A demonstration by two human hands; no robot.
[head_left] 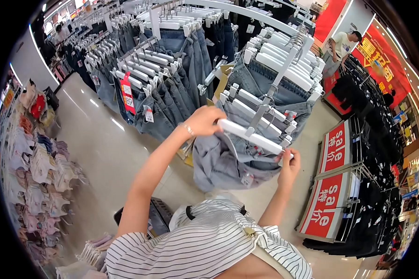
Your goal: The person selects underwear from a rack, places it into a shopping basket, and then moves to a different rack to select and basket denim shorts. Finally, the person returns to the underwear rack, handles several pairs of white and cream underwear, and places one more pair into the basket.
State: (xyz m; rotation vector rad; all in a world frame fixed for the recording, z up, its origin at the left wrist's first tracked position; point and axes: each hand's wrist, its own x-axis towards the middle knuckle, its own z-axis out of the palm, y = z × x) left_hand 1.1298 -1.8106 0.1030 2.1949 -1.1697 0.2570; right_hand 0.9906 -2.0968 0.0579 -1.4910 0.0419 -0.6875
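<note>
- Now, the left hand (205,121) is grasping one end of a white hanger (251,136), with the fingers closing on it.
- The right hand (289,169) is pinching near the other end, so both hands are holding the hanger between them.
- The grey-blue garment (214,160) is hanging below the hanger, folding loosely toward the striped shirt (205,237), and a small tag (247,179) is showing on it.
- The hanger is lying just at the end of the rack arm (260,116); whether its hook is resting on the metal, I cannot tell.
- In my judgement, the hook could be slipping from the arm's end, if the two hands are not lifting evenly.
- The cloth could also be sliding out of a clip, if the fingers are pressing there or the garment is being pulled down.
- Other jeans (253,76) are hanging close behind, so a careless turning could be catching their hangers.
- Below, the pale floor (93,149) is shining with lamp reflections.
- On the left, light clothes (39,186) are hanging in rows; on the right, black clothes (368,186) are hanging beside red sale signs (335,146).
- Farther away, another person (342,46) is standing near a red banner (381,56).
</note>
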